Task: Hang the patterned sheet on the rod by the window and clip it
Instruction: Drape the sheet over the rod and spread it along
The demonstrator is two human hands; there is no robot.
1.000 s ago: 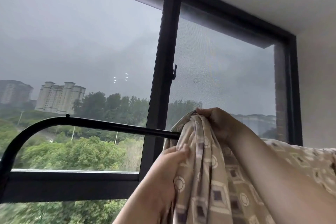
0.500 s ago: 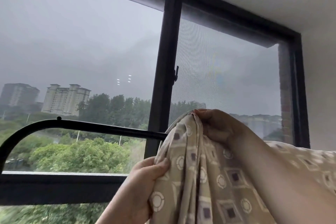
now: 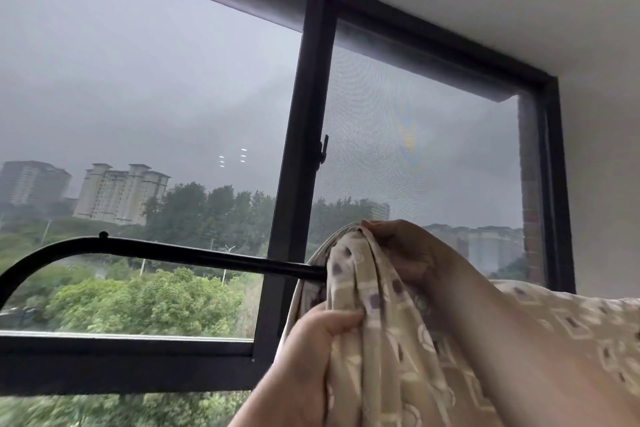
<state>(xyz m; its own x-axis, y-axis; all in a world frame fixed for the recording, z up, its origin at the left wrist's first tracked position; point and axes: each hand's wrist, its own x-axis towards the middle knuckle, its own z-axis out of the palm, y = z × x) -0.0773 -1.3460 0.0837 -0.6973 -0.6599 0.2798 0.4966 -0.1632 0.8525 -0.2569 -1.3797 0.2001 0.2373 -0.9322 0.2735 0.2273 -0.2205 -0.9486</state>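
Left hand (image 3: 313,350) gripped a bunched fold of the patterned sheet (image 3: 374,340) just below the rod (image 3: 180,251); right hand (image 3: 401,250) pinched the sheet's top edge just above the rod. Sheet was draped over the rod's right part, window frame (image 3: 294,184) behind the rod.

A single view is given, worn on the head; nothing is shared with a second camera. It is aimed forward and tipped up at the window frame (image 3: 304,149), ceiling (image 3: 467,3) caught top right. Straight lines are bent by the wide lens. Left hand (image 3: 311,357), right hand (image 3: 398,250) and patterned sheet (image 3: 374,374) are seen very near at lower right; the rod (image 3: 194,252) is just beyond, trees (image 3: 138,302) and towers (image 3: 121,194) far outside.
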